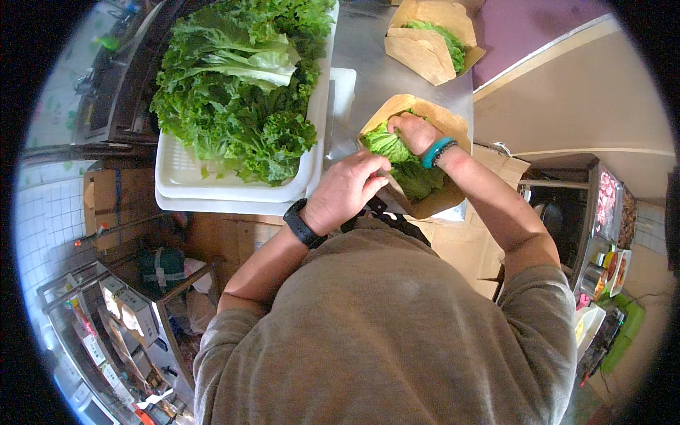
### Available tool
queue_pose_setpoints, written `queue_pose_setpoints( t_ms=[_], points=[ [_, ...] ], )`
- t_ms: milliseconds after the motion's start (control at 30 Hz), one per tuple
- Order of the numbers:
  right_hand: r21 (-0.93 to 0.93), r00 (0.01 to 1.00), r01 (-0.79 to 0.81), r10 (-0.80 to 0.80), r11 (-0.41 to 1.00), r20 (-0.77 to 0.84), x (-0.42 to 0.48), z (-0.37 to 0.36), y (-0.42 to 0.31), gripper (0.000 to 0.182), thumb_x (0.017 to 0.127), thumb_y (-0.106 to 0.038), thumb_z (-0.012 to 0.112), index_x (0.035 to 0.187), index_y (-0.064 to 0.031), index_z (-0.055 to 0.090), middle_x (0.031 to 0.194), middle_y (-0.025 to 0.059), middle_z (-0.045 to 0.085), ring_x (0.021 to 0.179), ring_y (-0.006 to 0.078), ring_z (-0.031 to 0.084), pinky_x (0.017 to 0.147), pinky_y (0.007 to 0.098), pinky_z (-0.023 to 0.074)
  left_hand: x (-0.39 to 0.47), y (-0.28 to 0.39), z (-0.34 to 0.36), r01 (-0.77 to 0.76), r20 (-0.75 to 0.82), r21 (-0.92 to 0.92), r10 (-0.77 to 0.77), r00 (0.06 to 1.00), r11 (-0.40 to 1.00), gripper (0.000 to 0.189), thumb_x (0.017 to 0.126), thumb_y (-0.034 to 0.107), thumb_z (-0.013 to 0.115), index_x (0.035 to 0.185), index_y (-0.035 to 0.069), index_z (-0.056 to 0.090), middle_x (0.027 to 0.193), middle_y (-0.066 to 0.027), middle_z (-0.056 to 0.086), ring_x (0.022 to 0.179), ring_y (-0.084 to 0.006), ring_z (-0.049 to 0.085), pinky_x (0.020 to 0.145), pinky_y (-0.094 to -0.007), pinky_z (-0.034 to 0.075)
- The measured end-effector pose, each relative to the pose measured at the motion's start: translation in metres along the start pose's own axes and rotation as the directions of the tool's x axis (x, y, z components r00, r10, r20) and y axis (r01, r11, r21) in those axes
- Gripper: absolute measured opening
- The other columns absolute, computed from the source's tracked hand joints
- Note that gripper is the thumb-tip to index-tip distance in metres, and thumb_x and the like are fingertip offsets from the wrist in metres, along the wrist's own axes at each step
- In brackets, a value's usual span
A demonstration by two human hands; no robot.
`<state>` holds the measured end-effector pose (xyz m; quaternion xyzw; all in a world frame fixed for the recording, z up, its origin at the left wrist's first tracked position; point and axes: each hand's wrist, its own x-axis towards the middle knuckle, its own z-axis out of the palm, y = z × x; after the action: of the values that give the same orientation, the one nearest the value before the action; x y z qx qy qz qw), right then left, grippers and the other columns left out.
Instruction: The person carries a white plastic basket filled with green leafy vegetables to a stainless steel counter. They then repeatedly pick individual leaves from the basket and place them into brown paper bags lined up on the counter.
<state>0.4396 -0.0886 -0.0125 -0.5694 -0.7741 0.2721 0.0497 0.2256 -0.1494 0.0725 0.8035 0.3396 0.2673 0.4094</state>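
Before me on the steel table stands an open kraft paper box [451, 119] with green lettuce [419, 178] inside. My right hand [417, 133] reaches into it from above, wearing a teal band and a dark beaded bracelet. Its curled fingers are on a lettuce leaf [385, 143], with the fingertips partly hidden. At the box's left rim is my left hand [356, 178], a black watch on its wrist, thumb and fingers pinched at the box wall. Left of that hand, a white plastic basket [228, 191] holds a large heap of lettuce leaves [239, 106].
A second open kraft box [425, 50] with lettuce stands at the far end of the steel table [361, 32]. Flattened cardboard [478, 228] lies below the table's right side. A shelf rack [117, 329] is at lower left; food containers [605, 212] line the right.
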Motion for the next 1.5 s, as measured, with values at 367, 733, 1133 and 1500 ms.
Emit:
queue_pose_setpoints(
  t_ms=[367, 733, 1133, 1500],
  points=[
    [0.006, 0.940, 0.285, -0.281, 0.958, 0.196, -0.017, 0.008, 0.002, 0.041, 0.078, 0.000, 0.046, 0.118, -0.0089, 0.046, 0.114, 0.0138, 0.049, 0.109, 0.0282, 0.045, 0.094, 0.0324, 0.0350, 0.006, 0.000, 0.007, -0.030, -0.059, 0.068, 0.034, 0.998, 0.997, 0.010, 0.076, 0.012, 0.056, 0.080, 0.004, 0.054, 0.077, -0.0112, 0.055, 0.073, -0.0280, 0.055, 0.064, -0.0340, 0.044],
    [0.179, 0.889, 0.115, -0.182, 0.977, 0.421, -0.127, -0.081, -0.002, 0.036, 0.074, -0.027, 0.064, 0.104, -0.0084, 0.059, 0.090, 0.0079, 0.062, 0.067, 0.0141, 0.058, 0.058, 0.0252, 0.0474, 0.004, -0.007, 0.006, -0.022, -0.034, 0.080, 0.025, 0.999, 0.997, 0.011, 0.075, 0.014, 0.057, 0.081, 0.005, 0.053, 0.076, -0.0116, 0.054, 0.070, -0.0288, 0.055, 0.060, -0.0365, 0.044],
    [-0.089, 0.946, 0.261, -0.236, 0.961, 0.224, -0.128, -0.049, -0.011, 0.011, 0.069, -0.014, 0.054, 0.074, -0.0068, 0.060, 0.071, 0.0134, 0.058, 0.075, 0.0310, 0.055, 0.065, 0.0391, 0.0456, 0.008, 0.018, 0.038, -0.554, 0.092, 0.123, 0.546, 0.833, 0.824, 0.008, 0.071, 0.011, 0.053, 0.075, 0.005, 0.049, 0.069, -0.0062, 0.044, 0.063, -0.0205, 0.051, 0.055, -0.0310, 0.044],
    [0.063, 0.986, 0.149, -0.143, 0.987, -0.090, -0.140, -0.021, -0.022, 0.015, 0.077, -0.020, 0.055, 0.072, -0.0065, 0.059, 0.070, 0.0138, 0.057, 0.065, 0.0314, 0.054, 0.057, 0.0390, 0.0432, 0.005, 0.019, 0.080, -0.442, 0.351, 0.359, 0.320, 0.880, 0.822, 0.008, 0.071, 0.009, 0.049, 0.070, 0.001, 0.051, 0.059, -0.0116, 0.055, 0.053, -0.0249, 0.058, 0.047, -0.0354, 0.048]
  ],
)
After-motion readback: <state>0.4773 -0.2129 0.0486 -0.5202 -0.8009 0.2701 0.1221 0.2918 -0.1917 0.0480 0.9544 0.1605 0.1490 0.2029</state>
